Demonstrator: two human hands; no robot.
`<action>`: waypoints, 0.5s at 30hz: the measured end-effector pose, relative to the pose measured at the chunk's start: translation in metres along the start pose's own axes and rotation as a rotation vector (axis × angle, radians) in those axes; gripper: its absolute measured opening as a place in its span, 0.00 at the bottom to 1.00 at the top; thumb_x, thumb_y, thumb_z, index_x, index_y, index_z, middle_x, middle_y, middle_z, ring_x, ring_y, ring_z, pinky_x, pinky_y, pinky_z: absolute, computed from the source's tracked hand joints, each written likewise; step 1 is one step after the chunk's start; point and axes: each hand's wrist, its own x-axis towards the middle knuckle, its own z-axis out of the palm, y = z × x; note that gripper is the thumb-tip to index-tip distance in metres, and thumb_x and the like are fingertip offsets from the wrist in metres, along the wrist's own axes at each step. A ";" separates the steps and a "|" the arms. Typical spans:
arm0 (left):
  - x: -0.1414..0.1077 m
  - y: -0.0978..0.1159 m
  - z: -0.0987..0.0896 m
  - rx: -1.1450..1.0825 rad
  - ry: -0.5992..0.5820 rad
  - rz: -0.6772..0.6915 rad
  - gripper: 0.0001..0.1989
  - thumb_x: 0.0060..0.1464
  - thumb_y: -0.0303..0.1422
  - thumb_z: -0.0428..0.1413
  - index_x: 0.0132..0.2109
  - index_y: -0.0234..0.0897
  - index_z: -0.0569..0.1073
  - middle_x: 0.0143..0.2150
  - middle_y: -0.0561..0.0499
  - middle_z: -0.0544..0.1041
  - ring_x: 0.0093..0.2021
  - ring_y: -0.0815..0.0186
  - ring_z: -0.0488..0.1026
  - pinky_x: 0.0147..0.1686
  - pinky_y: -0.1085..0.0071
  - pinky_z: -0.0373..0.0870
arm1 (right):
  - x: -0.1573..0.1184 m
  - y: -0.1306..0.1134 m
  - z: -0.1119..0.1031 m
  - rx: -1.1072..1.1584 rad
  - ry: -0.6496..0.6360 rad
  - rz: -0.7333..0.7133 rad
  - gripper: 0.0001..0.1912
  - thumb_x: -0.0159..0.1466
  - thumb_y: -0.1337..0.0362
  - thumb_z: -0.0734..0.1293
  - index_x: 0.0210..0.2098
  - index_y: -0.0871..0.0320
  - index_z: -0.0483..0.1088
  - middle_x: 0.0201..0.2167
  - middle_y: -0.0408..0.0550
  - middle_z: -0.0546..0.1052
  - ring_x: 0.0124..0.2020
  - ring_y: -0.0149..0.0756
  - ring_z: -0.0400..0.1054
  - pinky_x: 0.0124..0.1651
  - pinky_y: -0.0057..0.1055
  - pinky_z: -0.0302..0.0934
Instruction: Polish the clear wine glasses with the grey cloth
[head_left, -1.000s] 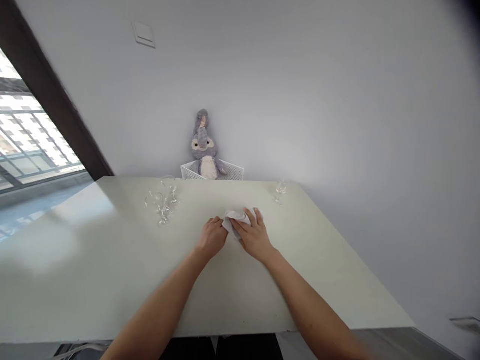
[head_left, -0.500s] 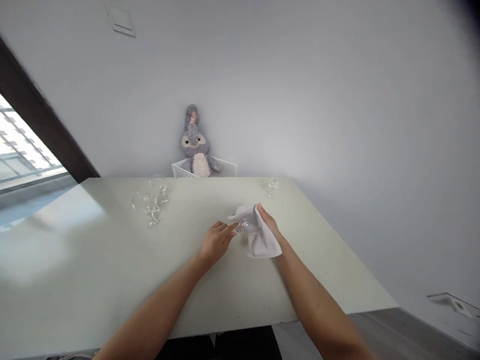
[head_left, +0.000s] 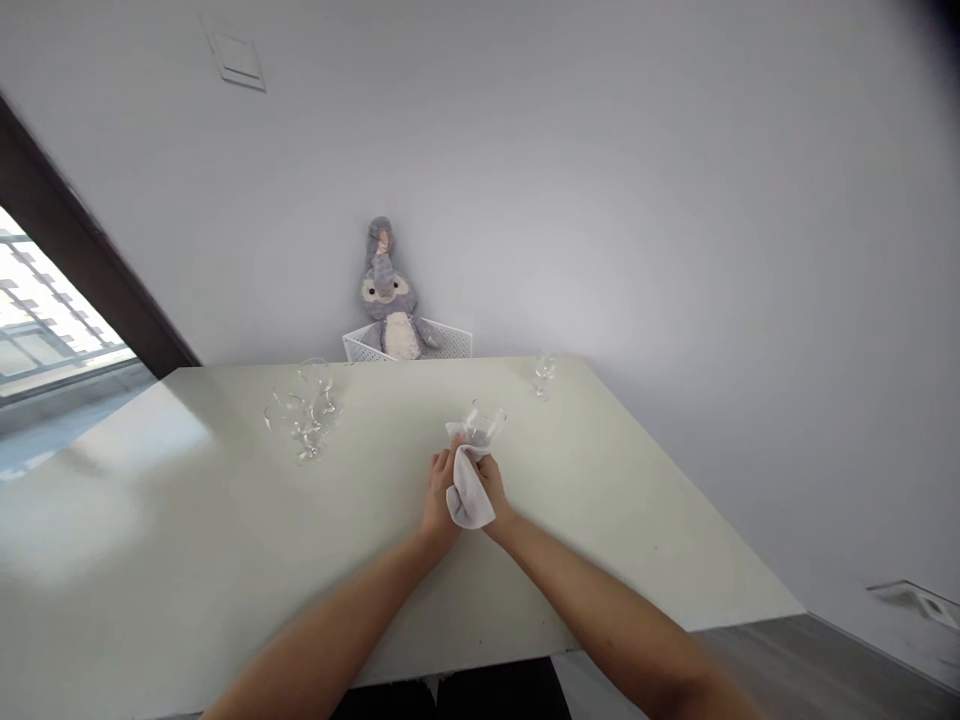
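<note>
A clear stemmed glass [head_left: 485, 422] is held over the middle of the table, its bowl facing up and away from me. A white cloth [head_left: 469, 495] is bunched around its lower part and hangs down between my hands. On the left side, my left hand [head_left: 441, 497] is closed at the glass's base and the cloth. My right hand [head_left: 493, 488] grips the cloth from the right, its fingers curled around the stem area. The glass's stem and foot are hidden by cloth and fingers.
Several clear stemmed glasses [head_left: 309, 408] stand close together on the table's left part. Another glass [head_left: 544, 372] stands near the back right. Behind the pale table [head_left: 360, 600], a grey plush toy [head_left: 397, 310] sits in a white basket [head_left: 454, 343] by the wall.
My right hand has moved left and down from the bowl to the lower part of the glass with the cloth. The glass has swung from lying sideways to bowl up, and its bowl is now uncovered.
</note>
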 end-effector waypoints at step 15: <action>0.023 0.000 -0.034 -0.763 -0.230 -0.325 0.31 0.45 0.43 0.56 0.55 0.38 0.57 0.47 0.40 0.71 0.47 0.56 0.68 0.46 0.60 0.62 | 0.002 -0.019 -0.013 -0.285 -0.216 0.163 0.16 0.49 0.53 0.68 0.24 0.62 0.67 0.19 0.41 0.67 0.23 0.28 0.59 0.27 0.26 0.53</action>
